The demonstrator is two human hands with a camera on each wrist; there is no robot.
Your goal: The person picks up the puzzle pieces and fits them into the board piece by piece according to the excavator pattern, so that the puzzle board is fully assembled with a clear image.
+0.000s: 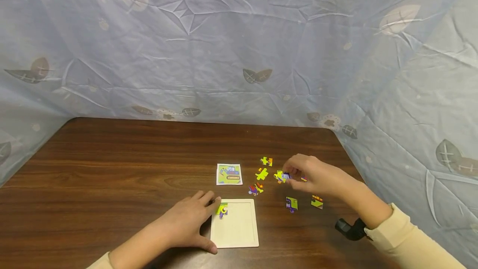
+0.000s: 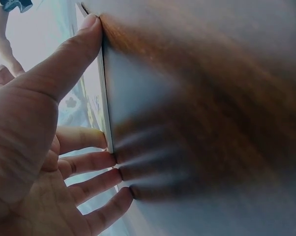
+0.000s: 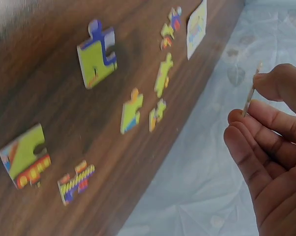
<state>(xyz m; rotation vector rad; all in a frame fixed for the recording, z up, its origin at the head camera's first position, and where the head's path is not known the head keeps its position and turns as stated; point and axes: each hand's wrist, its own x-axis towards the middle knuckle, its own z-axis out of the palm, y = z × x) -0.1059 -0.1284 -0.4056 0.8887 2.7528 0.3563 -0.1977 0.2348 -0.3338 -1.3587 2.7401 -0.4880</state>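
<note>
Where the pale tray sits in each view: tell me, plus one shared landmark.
Head: pale tray at lower centre, touched by the left hand.
Left wrist: seen edge-on, left of centre.
Right wrist: not in it.
Shared landmark: brown table, in all three.

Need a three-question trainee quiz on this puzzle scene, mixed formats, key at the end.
1. Multiple choice, head view: which corner of the tray has a fitted piece in it?
(a) lower right
(b) upper left
(c) lower left
2. True or false: the left hand is clear of the tray.
3. Fill in: the right hand holds a ____ between thumb and fingers.

Key:
1. b
2. False; it touches the tray's edge.
3. Puzzle piece, seen edge-on in the right wrist view.
</note>
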